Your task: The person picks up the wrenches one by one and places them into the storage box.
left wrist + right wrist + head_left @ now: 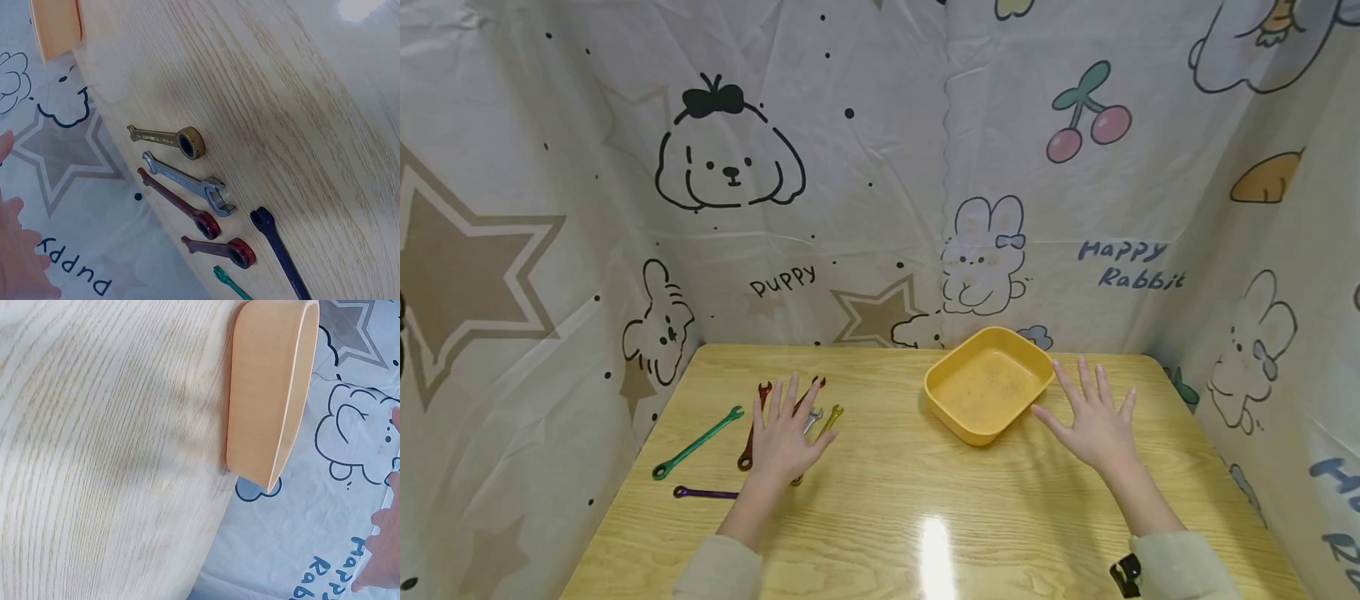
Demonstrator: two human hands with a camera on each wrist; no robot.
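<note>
My left hand (784,443) is held over the wrenches, its fingers spread and nothing in it. Beneath and around it lie a green wrench (700,442), a purple wrench (707,493), two red wrenches, a silver wrench and a gold wrench, partly hidden by the hand in the head view. The left wrist view shows the gold wrench (156,137), silver wrench (181,181) and both red wrenches uncovered. Fingers also spread, my right hand (1101,427) holds nothing and is nearest to the right side of a yellow plastic bin (977,433). No wrench shows inside the bin.
A wood-grain table (880,483) carries the wrenches on its left and the bin at its back, right of the middle. Printed cloth (865,167) hangs behind the table and on both sides. Bright glare (936,550) marks the front of the tabletop.
</note>
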